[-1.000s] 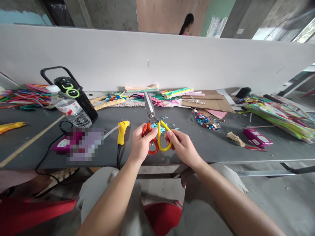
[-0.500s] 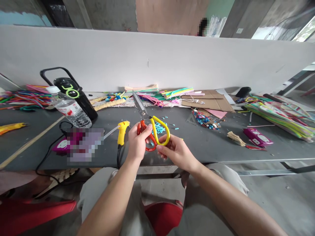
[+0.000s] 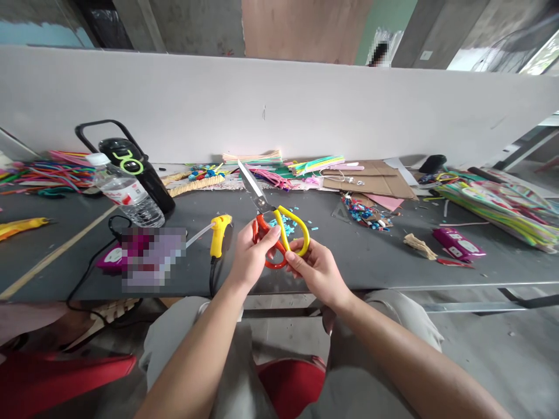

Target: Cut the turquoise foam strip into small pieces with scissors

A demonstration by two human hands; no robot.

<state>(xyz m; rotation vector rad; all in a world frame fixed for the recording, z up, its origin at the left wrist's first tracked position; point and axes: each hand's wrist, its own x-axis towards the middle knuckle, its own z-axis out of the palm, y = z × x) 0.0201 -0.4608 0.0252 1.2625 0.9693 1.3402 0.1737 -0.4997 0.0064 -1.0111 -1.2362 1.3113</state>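
Note:
A pair of scissors (image 3: 262, 203) is held up over the front of the table, blades together and pointing away to the upper left. My left hand (image 3: 253, 253) is closed around its red handle. My right hand (image 3: 315, 265) pinches the lower end of the yellow handle between thumb and fingers. Behind the handles, small blue cut pieces (image 3: 288, 224) lie scattered on the grey table (image 3: 371, 262). Left of my left hand stands a yellow glue gun (image 3: 218, 237) with a glue stick in its back and a black cord.
At the left are a water bottle (image 3: 131, 195) and a black flask (image 3: 146, 180). Pipe cleaner bundles (image 3: 317, 164) and cardboard (image 3: 375, 179) lie along the white partition (image 3: 279, 105). A purple packet (image 3: 458, 244) sits at the right, near colourful strips (image 3: 502, 209).
Both hands and the scissors have shifted slightly to the right in view. The blades now catch more light. The grip on both handles stays the same.

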